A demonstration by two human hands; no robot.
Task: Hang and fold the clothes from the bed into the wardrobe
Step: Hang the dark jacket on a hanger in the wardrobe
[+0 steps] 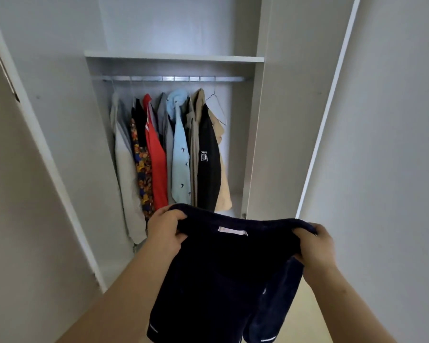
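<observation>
**Navy garment held up before the open wardrobe**

A dark navy fleecy garment point(216, 273) is held spread by its top edge, the left hand point(165, 231) and right hand point(316, 246) each with fingers clamped on a corner. The white wardrobe point(278, 120) stands open ahead, its metal rail point(174, 78) crowded with hung clothes. An empty wire hanger point(217, 105) at the rail's right end would best be taken, and the shoulders kept level.

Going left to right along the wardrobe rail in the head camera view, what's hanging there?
Pale grey garment → floral patterned garment → red top → light blue shirt with small birds → black jacket with a white badge → beige garment → empty wire hanger.
</observation>
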